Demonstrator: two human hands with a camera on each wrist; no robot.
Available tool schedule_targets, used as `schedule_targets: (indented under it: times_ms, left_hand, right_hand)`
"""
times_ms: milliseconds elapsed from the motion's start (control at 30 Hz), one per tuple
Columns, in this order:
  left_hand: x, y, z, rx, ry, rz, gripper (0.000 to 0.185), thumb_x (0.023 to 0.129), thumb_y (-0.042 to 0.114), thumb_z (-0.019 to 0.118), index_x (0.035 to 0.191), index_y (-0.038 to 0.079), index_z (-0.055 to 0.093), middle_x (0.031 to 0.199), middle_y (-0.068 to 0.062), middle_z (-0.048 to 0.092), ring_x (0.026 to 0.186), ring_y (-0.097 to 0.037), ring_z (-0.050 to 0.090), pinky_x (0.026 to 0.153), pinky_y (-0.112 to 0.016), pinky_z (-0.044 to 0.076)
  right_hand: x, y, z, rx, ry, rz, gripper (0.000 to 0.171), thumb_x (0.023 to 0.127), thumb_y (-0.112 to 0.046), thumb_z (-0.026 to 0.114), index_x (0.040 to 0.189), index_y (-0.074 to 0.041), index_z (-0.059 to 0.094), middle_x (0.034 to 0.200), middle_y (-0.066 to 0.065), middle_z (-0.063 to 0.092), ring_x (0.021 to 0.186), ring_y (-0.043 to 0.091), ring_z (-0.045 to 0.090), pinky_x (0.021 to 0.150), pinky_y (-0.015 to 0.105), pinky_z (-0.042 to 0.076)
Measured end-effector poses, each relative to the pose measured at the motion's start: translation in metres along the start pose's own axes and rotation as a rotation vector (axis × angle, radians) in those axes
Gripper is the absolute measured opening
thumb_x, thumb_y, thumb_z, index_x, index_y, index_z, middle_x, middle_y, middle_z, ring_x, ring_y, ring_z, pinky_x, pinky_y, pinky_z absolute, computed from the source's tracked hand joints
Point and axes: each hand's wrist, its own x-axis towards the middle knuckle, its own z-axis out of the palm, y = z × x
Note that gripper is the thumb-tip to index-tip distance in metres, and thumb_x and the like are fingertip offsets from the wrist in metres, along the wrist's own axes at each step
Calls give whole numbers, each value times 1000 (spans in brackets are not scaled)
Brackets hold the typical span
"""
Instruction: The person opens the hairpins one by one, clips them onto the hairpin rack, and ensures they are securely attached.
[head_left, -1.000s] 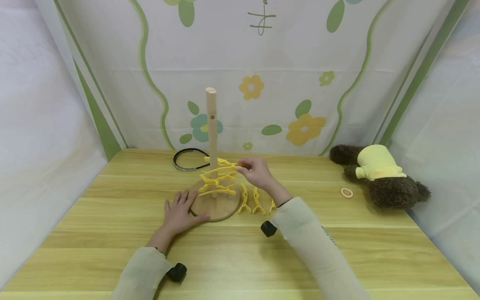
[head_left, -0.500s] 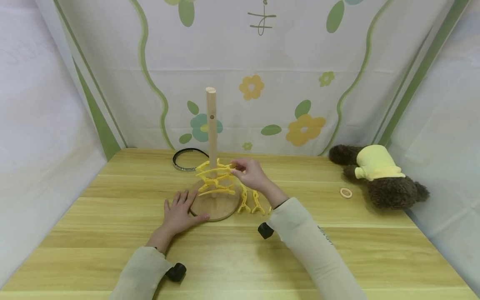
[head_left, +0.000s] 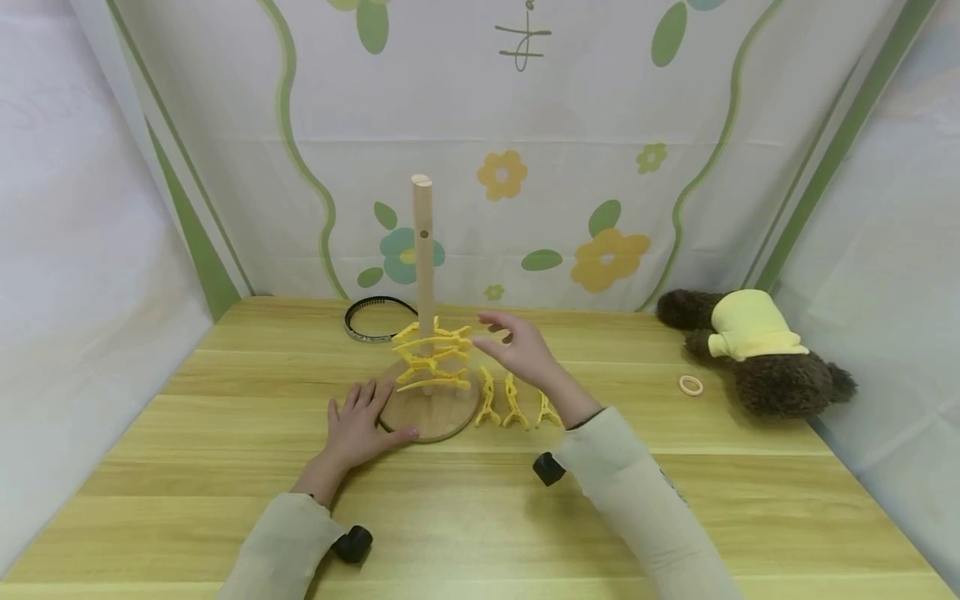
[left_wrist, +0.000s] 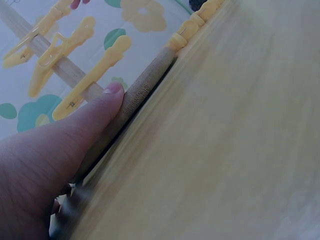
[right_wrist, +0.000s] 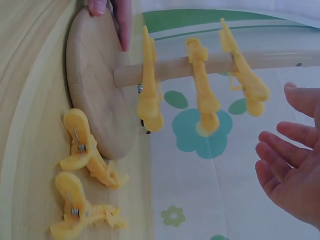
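Note:
A round wooden base (head_left: 431,423) carries an upright wooden post (head_left: 424,271). Three yellow hair clips grip the post one above another: a lowest clip (right_wrist: 148,95), a middle clip (right_wrist: 201,82) and an upper clip (right_wrist: 242,72). My left hand (head_left: 360,429) rests with spread fingers on the left of the base, its thumb (left_wrist: 107,100) along the near edge. Just right of the upper clip is my right hand (head_left: 519,348), thumb and fingers apart, nothing between them. Right of the base, a loose clip (head_left: 487,398), a second clip (head_left: 513,403) and a third clip (head_left: 548,410) lie in a row.
Behind the post lies a black toothed headband (head_left: 367,336). Farther right on the wooden table (head_left: 450,517) are a small pale ring (head_left: 691,385) and a dark brown plush toy (head_left: 780,385) in a yellow top. A printed cloth (head_left: 585,108) hangs along the back edge.
My right hand moved the upper clip left onto the post, then let go and drew back slightly to the right, its fingers parting. The left hand stayed on the base.

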Motion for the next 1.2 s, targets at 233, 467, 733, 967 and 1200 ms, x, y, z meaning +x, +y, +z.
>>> schedule_targets:
  times_ms: [233,467,733,967,1200]
  left_hand:
    - [-1,-1,-1,-3,4,1,96,75,64,62,148,13,28,151,-25,22,139,-47,12,102,-72,-1]
    - [-1,-1,-2,9,7,-4,95,75,64,63,148,13,28,151,-25,22,139,-47,12,102,-72,0]
    - [-1,2,-3,6,-8,-4,95,76,63,62,148,12,27,151,-26,22,139,-48,12,102,-72,0]
    - [-4,5,-4,-28,34,17,98,73,68,61,146,11,31,148,-29,25,137,-49,15,102,-72,0]
    - [-3,4,-3,-28,32,14,98,73,67,62,146,10,31,149,-28,24,138,-49,14,102,-72,0]
  right_hand:
    - [-38,23,-22,12,87,48,46,89,-20,63,130,-1,52,127,17,57,113,32,54,90,47,45]
    - [-74,60,-31,44,108,127,46,88,-18,65,127,2,53,124,21,58,109,34,55,87,43,45]
    - [-96,91,-23,32,135,217,46,88,-22,65,125,4,55,121,20,60,107,32,57,84,38,46]
    - [-102,114,-4,99,177,287,37,86,-14,67,117,6,60,108,20,66,93,23,62,78,24,50]
    - [-105,119,8,6,214,270,20,83,-5,68,101,4,67,90,15,68,75,12,59,65,20,47]
